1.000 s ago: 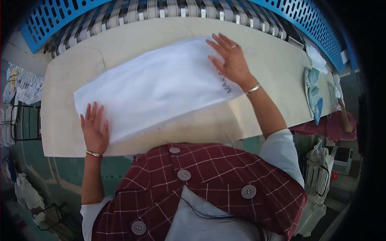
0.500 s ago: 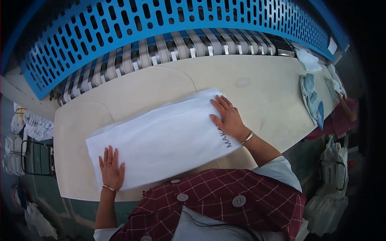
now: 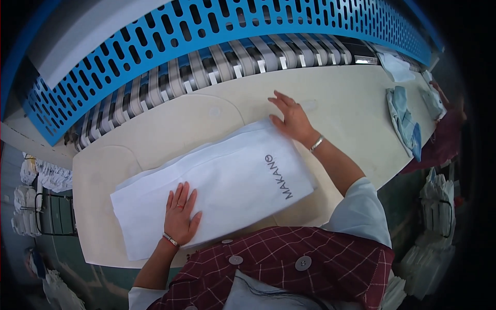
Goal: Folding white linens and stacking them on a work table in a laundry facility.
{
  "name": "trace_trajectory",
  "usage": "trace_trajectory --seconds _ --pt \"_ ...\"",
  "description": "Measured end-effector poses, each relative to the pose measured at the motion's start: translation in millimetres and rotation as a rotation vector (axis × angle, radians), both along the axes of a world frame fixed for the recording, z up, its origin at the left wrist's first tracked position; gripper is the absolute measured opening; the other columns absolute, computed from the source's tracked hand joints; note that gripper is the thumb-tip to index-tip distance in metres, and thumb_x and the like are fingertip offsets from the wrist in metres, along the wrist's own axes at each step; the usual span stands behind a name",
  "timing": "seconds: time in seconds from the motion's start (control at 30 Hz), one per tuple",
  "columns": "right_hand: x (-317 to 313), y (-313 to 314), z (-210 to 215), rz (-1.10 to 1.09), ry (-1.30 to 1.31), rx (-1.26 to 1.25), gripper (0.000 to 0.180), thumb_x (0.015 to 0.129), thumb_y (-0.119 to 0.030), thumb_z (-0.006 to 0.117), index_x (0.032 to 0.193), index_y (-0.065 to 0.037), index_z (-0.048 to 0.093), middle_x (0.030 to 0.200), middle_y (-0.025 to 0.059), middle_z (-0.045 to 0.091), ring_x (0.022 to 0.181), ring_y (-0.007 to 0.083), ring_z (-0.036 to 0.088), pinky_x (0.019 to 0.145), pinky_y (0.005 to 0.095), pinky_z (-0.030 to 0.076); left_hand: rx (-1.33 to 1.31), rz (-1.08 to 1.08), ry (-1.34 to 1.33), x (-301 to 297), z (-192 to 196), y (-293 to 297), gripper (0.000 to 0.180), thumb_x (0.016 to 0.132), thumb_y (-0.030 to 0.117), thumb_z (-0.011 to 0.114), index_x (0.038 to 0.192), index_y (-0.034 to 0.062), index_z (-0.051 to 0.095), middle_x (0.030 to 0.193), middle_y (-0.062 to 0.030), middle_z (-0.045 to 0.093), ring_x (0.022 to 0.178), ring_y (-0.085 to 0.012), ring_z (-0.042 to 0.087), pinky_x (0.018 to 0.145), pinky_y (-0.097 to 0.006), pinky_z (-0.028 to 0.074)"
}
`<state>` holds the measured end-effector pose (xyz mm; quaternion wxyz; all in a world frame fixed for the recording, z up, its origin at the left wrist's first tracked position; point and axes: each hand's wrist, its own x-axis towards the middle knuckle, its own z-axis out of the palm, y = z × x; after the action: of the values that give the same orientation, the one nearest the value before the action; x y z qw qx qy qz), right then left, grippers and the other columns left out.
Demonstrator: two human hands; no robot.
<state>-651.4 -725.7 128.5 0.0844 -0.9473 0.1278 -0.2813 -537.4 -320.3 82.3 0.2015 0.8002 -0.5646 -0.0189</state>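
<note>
A folded white cloth (image 3: 230,178) lies at a slant across the cream worktable in front of me, with dark printed lettering near its right end. On its left half, near the lower edge, my left hand (image 3: 180,216) rests flat with fingers stretched. My right hand (image 3: 292,118) hovers by the cloth's upper right corner, fingers apart and pointing up and left. Nothing is held in it. Along the cloth's upper edge several layers show.
Beyond the worktable (image 3: 330,98) runs a machine with pale feed belts (image 3: 227,64) under a blue perforated panel (image 3: 258,15). A white sheet (image 3: 98,31) appears at the upper left. Crumpled bluish cloths (image 3: 402,121) lie at the right, near another person's maroon clothing (image 3: 449,134). Cloth-filled racks (image 3: 54,212) stand left.
My left hand has slid right along the cloth. The right hand has come off the printed end and moved up, uncovering the lettering. A white sheet has appeared at the upper left.
</note>
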Motion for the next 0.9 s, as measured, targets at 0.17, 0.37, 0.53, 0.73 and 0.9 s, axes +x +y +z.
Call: trace_trajectory --seconds 0.17,0.37,0.53,0.73,0.9 --pt "55 -67 -18 -0.095 -0.005 -0.089 0.041 0.077 -0.017 0.065 0.116 -0.007 0.057 0.136 0.0170 0.045 0.116 0.0326 0.051 0.092 0.0421 0.046 0.018 0.025 0.037 -5 3 -7 0.058 0.082 0.021 0.057 0.135 0.0033 0.042 0.148 -0.0190 0.028 0.138 -0.0352 0.024 0.112 -0.049 0.015" --pt "124 -134 -36 -0.198 0.071 -0.111 0.039 0.074 -0.015 0.065 0.112 -0.008 0.061 0.139 0.0153 0.041 0.116 0.0308 0.051 0.092 0.0429 0.045 0.028 0.056 0.084 -5 7 -21 0.057 0.078 0.019 0.059 0.132 0.0023 0.047 0.146 -0.0195 0.032 0.137 -0.0361 0.028 0.111 -0.050 0.018" --pt "177 -163 -38 -0.267 0.099 -0.211 0.037 0.072 -0.013 0.063 0.109 -0.009 0.064 0.141 0.0143 0.039 0.121 0.0288 0.046 0.095 0.0444 0.042 0.070 0.082 0.091 -2 2 -31 0.060 0.076 0.015 0.055 0.133 0.0016 0.044 0.146 -0.0215 0.031 0.136 -0.0388 0.028 0.110 -0.053 0.018" --pt "200 -182 -37 -0.270 0.173 -0.331 0.038 0.073 -0.014 0.061 0.111 -0.011 0.063 0.144 0.0133 0.035 0.129 0.0281 0.038 0.100 0.0488 0.035 0.052 0.118 0.094 -1 1 -39 0.056 0.075 0.018 0.061 0.128 0.0019 0.051 0.145 -0.0195 0.034 0.135 -0.0370 0.031 0.110 -0.051 0.020" --pt "201 -196 -50 -0.304 0.125 -0.454 0.039 0.077 -0.016 0.057 0.115 -0.009 0.060 0.144 0.0130 0.034 0.131 0.0259 0.035 0.100 0.0514 0.035 0.036 0.116 0.092 -5 0 -41 0.056 0.074 0.017 0.062 0.127 0.0016 0.052 0.144 -0.0191 0.036 0.135 -0.0367 0.031 0.110 -0.051 0.019"
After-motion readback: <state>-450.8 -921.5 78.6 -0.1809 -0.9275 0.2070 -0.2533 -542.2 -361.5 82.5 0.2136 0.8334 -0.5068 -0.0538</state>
